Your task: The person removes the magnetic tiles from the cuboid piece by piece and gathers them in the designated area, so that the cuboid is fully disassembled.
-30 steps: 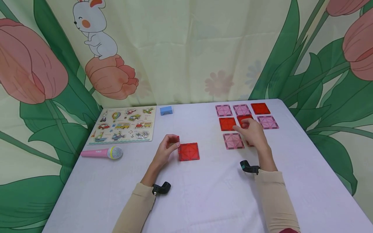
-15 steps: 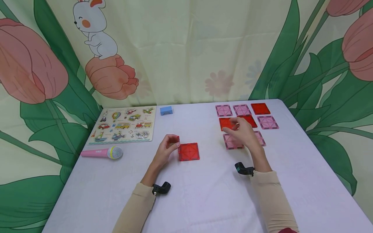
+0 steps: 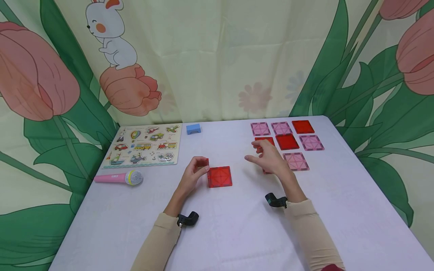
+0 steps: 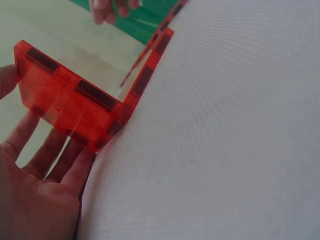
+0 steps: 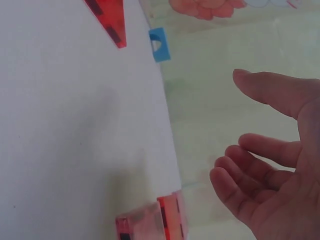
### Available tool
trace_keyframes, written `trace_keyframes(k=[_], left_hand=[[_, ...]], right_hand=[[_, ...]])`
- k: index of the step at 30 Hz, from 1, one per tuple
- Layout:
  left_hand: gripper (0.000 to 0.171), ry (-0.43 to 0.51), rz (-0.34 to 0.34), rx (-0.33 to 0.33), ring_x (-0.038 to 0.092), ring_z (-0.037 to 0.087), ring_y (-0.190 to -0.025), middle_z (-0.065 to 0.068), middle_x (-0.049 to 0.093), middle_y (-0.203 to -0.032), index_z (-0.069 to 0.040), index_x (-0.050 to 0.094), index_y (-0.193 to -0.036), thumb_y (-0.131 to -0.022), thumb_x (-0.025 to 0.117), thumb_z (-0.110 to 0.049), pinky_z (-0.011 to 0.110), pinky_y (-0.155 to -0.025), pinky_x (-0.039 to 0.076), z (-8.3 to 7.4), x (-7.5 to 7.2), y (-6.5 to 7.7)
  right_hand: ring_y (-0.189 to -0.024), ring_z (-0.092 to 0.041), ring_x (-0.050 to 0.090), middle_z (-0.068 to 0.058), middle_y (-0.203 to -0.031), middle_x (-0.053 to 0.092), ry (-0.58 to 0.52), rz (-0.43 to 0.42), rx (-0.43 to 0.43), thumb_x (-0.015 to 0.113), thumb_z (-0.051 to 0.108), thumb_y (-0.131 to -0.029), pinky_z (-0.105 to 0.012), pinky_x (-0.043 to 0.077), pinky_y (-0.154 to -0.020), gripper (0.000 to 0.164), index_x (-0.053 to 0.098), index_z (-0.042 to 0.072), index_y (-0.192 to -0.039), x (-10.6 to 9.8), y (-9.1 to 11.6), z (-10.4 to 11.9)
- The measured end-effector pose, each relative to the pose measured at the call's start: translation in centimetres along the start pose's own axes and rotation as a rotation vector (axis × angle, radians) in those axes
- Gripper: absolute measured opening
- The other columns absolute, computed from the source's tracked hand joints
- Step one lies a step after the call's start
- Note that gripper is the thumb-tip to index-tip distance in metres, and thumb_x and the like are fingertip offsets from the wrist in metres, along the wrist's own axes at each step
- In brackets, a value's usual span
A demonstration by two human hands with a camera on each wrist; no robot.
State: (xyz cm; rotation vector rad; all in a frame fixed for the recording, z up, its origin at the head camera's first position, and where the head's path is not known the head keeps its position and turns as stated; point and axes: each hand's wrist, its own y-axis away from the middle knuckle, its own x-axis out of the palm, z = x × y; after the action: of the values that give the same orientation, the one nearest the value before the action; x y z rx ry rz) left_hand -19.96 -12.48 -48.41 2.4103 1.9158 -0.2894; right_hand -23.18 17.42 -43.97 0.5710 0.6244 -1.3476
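Note:
My left hand [image 3: 192, 176] holds a red square magnetic tile [image 4: 65, 95] upright by its edges, thumb on one side and fingers on the other. Along its bottom, this tile meets a second red magnetic tile [image 3: 219, 177] that lies flat on the table. My right hand [image 3: 271, 158] hovers with nothing in it, thumb spread from loosely bent fingers. Below and behind it are a red tile [image 3: 263, 139] and a pink tile, both partly hidden. Beside it lie another pink tile [image 3: 296, 162] and a darker red tile [image 3: 287, 142].
Other pink and red tiles [image 3: 303, 127] lie in rows at the back right. A picture puzzle board [image 3: 142, 145], a pink toy microphone [image 3: 116, 178] and a blue block [image 3: 193, 128] are on the left half. A printed curtain [image 3: 217, 60] hangs behind the table.
My right hand has moved left and slightly nearer from the tile rows, its fingers spreading, uncovering the darker red and pink tiles. The left hand stays put with its tile.

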Motion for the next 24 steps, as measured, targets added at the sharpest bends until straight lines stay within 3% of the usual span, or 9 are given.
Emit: trace_keyframes(k=[4,13,24], left_hand=[[0.039,0.002,0.0,0.001,0.05,0.03,-0.125,0.028,0.051,-0.137,-0.001,0.048,-0.133,-0.098,0.059,-0.016,0.046,-0.114,0.043,0.0,0.0,0.0],[0.038,0.001,0.005,0.002,0.051,0.03,-0.125,0.028,0.051,-0.137,-0.001,0.048,-0.133,-0.099,0.058,-0.015,0.045,-0.113,0.043,-0.3,-0.1,0.1],[0.037,-0.001,-0.011,-0.006,0.051,0.029,-0.125,0.021,0.054,-0.134,-0.002,0.048,-0.132,-0.099,0.059,-0.015,0.045,-0.114,0.043,0.0,0.1,0.0]], right_hand=[[-0.116,-0.032,0.056,-0.018,-0.134,0.054,-0.006,0.034,-0.016,0.077,0.037,-0.085,-0.04,0.061,-0.081,0.07,0.049,0.008,-0.143,1.0,0.0,0.5],[-0.115,-0.028,0.056,-0.014,-0.136,0.055,0.031,0.124,-0.086,0.08,0.036,-0.082,-0.037,0.059,-0.083,0.072,0.051,0.008,-0.143,3.7,0.2,1.7],[-0.121,-0.027,0.056,-0.011,-0.141,0.054,0.102,0.254,-0.115,0.085,0.033,-0.079,-0.044,0.056,-0.098,0.077,0.051,0.009,-0.144,6.1,0.5,2.6]])
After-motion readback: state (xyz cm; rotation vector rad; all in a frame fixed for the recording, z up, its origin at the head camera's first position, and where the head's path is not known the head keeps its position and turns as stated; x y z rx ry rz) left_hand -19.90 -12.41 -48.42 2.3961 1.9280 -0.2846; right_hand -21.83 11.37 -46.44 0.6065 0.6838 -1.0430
